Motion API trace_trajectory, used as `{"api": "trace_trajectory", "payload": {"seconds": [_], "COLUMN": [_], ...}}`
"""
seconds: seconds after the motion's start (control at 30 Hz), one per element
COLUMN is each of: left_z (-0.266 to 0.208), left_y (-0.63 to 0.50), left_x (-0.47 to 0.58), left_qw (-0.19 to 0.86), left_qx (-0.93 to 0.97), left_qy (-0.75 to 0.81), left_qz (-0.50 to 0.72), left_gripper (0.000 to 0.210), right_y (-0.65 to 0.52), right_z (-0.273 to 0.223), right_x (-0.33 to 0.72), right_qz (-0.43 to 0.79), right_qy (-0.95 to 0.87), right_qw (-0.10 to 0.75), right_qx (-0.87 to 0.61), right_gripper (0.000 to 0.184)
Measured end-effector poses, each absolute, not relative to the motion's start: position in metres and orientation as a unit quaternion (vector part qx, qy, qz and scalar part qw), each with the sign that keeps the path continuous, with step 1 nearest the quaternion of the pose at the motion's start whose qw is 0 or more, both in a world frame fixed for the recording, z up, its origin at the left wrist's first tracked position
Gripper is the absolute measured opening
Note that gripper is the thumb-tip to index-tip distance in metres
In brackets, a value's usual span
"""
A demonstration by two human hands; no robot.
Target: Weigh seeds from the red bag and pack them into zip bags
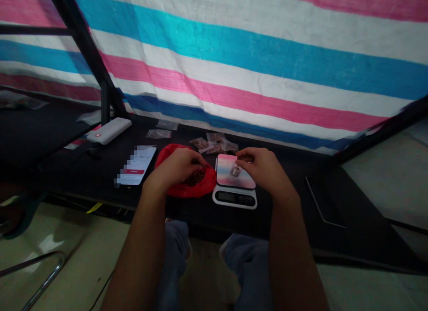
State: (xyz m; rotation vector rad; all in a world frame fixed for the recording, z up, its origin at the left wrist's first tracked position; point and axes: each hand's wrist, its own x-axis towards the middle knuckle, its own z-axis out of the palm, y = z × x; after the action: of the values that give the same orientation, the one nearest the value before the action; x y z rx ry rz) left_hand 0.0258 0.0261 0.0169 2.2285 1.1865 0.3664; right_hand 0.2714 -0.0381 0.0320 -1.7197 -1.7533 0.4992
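A red plastic bag (207, 182) filled with small brown pieces (194, 179) is set on the black tabletop (290, 233), directly in front of the person. Its mouth is spread wide, presumably so that the contents can be reached from above. The left hand (179, 164) is lowered over it, thumb and fingers drawn together near the brown pieces; whether any are pinched cannot be told.

A digital kitchen scale (236, 181) is placed just beside the bag, on the person's right, probably so that little reach is needed between the two. Its display (226, 196) is turned toward the person, likely for easy reading. Over its plate, a small shiny container (236, 171) appears to be pinched at the top by the fingertips of the right hand (262, 164); it is blurred, and whether the plate is touched cannot be told.

Filled transparent packets (217, 144) are grouped behind the scale, beyond the working spot. Both bag and scale are set near the front edge, so little margin is left there. Sideways movement is limited on the left by a lit phone (135, 168); more room is offered on the right, before a dark-screened device (325, 201). The rear is bounded by a striped sheet (250, 65).
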Motion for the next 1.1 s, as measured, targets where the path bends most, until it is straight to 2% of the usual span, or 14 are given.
{"api": "trace_trajectory", "payload": {"seconds": [0.3, 0.53, 0.8, 1.1], "left_z": [0.02, 0.015, 0.014, 0.006], "left_y": [0.016, 0.016, 0.018, 0.024], "left_x": [0.06, 0.09, 0.12, 0.127], "left_qw": [0.278, 0.219, 0.191, 0.196], "left_qx": [0.844, 0.885, 0.913, 0.913], "left_qy": [0.398, 0.305, 0.277, 0.287], "left_qz": [0.227, 0.276, 0.231, 0.215], "left_gripper": [0.023, 0.022, 0.03, 0.035], "right_y": [-0.041, -0.041, -0.043, -0.046], "right_z": [0.034, 0.029, 0.027, 0.029], "right_x": [0.274, 0.283, 0.297, 0.302], "right_qz": [0.176, 0.19, 0.177, 0.172], "right_qy": [-0.681, -0.664, -0.631, -0.626], "right_qw": [0.269, 0.348, 0.399, 0.409], "right_qx": [-0.658, -0.634, -0.641, -0.641], "right_gripper": [0.018, 0.025, 0.021, 0.021]}}
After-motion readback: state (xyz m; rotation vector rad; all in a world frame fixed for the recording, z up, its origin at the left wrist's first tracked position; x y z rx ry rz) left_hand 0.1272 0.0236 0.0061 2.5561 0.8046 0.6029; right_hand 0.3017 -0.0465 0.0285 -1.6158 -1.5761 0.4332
